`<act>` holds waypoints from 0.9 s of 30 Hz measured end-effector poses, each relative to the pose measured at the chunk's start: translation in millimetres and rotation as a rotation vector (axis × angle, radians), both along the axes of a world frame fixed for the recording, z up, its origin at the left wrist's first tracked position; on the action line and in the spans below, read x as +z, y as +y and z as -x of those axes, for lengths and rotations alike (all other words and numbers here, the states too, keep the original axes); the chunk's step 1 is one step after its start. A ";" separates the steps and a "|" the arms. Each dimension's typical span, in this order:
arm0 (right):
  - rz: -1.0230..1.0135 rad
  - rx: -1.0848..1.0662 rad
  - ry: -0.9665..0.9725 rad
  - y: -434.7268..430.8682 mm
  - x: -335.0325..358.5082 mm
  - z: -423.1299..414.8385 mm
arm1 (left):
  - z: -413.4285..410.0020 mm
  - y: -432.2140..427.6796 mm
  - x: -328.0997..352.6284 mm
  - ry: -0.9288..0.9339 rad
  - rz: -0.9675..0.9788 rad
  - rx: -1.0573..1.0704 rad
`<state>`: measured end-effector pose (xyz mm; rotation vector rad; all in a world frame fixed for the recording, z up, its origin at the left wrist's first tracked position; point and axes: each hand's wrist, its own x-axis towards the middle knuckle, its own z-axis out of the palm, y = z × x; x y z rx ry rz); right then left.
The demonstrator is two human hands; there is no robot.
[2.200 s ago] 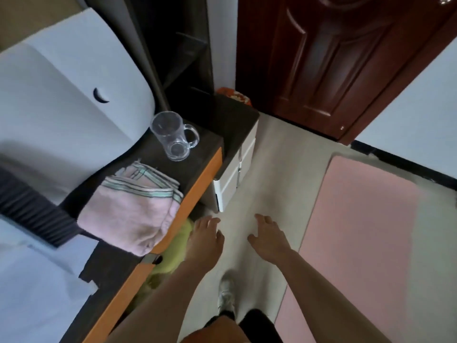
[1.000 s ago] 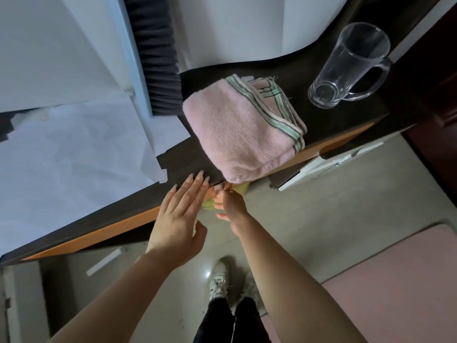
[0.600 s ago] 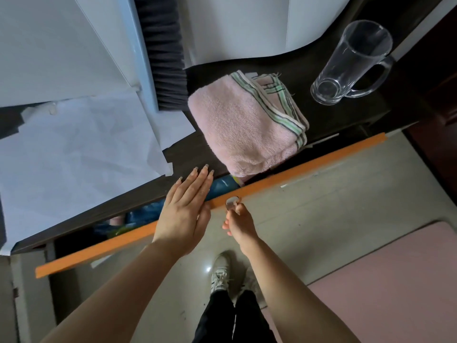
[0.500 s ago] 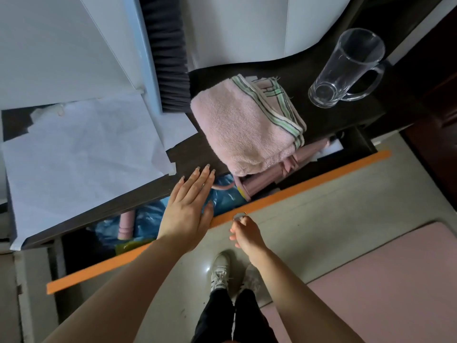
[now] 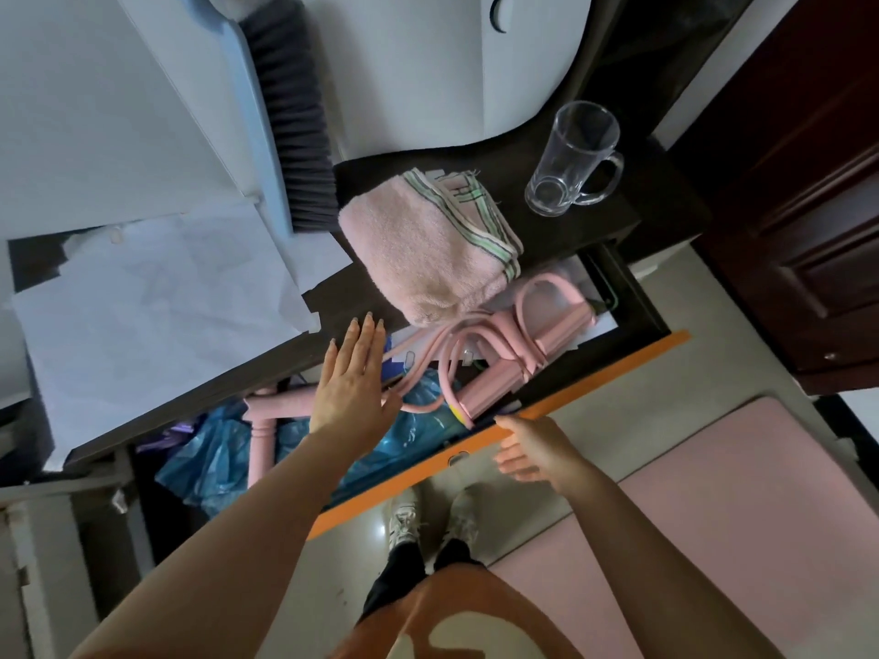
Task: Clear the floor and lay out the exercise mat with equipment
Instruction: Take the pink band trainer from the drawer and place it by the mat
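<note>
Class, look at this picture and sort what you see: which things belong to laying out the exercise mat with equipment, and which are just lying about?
Belong to the job: pink exercise mat; pink resistance bands in the open drawer.

Just lying about: folded pink towel; glass mug; grey brush; white paper; blue plastic bag.

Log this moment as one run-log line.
drawer: open | left hand: flat, over drawer | right hand: at drawer front | pink exercise bands: inside drawer | mat: on floor
</note>
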<state>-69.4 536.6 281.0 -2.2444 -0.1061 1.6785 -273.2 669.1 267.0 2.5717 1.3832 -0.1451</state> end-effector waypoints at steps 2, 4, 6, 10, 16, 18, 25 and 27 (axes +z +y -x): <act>0.013 0.234 -0.145 3.3 11.8 -4.9 | -2.2 -2.1 1.3 0.014 0.015 0.012; -0.083 0.440 -0.373 13.0 19.8 -11.5 | -3.0 -2.9 1.7 0.017 0.024 0.024; -0.236 0.540 -0.594 28.8 24.9 -18.1 | -3.2 -2.7 1.1 0.013 0.020 0.029; -0.336 0.782 -0.911 60.5 10.6 -33.3 | -6.3 -3.9 -3.0 0.034 0.005 0.039; -0.176 0.759 -0.823 84.6 -30.3 -48.2 | -13.3 -12.6 -10.2 0.026 0.000 0.084; -0.201 0.726 -0.936 89.4 -36.7 -50.1 | -15.1 -13.0 -12.7 0.023 -0.011 0.076; -0.195 0.728 -0.805 93.0 -13.5 -68.6 | -14.9 -15.2 -15.6 -0.007 -0.037 0.061; -0.171 0.705 -0.570 85.0 10.3 -75.8 | -17.4 -15.1 -13.7 0.002 -0.026 0.061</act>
